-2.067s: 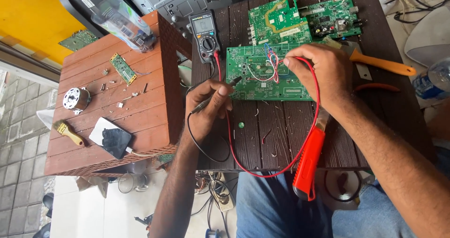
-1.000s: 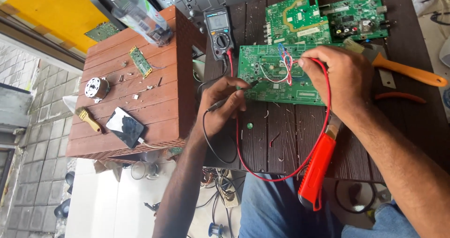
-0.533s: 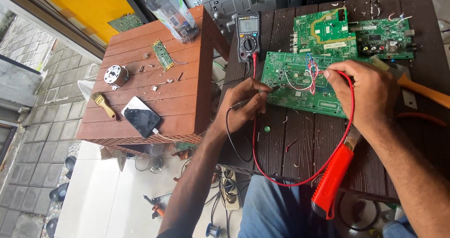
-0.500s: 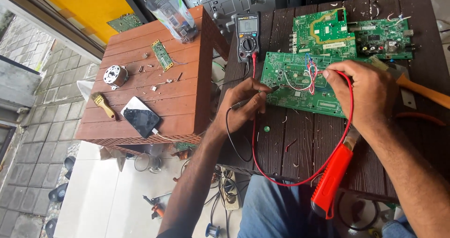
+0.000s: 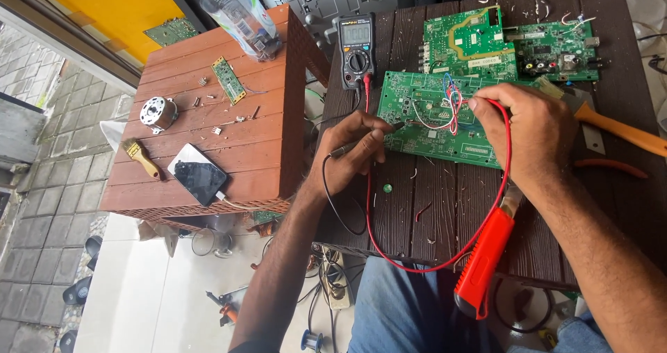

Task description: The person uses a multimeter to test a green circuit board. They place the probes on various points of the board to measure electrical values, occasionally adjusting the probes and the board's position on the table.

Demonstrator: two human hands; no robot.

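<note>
Circuit board: a green circuit board [image 5: 445, 120] lies flat on the dark slatted table [image 5: 417, 207], near its middle, just in front of the person; red, blue and white wires loop over its centre.
Left hand: the left hand [image 5: 354, 151] rests at the board's left edge, fingers pressed together around a black probe [image 5: 347, 148], whose tip meets that edge; a black lead [image 5: 333, 203] curves down from it.
Right hand: the right hand [image 5: 531, 127] lies over the board's right half, thumb and fingers pinched on a red probe set to the board by the wire loops; the tip itself is hidden under the fingers.
Red lead: a red lead [image 5: 417, 252] runs from the right hand in a wide loop over the table's near edge and up to the meter.
Multimeter: a dark multimeter [image 5: 356, 47] with a round dial lies just beyond the board's left corner.
Further boards: two more green boards [image 5: 514, 44] lie beyond the first, touching its far edge.
Tools: a red-handled tool [image 5: 486, 263] overhangs the near edge; an orange-handled tool [image 5: 618, 130] lies right of the right hand.
Side table: a reddish wooden table [image 5: 208, 117] stands to the left, carrying a phone [image 5: 200, 179], a small brush [image 5: 142, 158], a round metal motor [image 5: 158, 112], a narrow green board strip [image 5: 228, 80] and a clear bottle [image 5: 240, 12].
</note>
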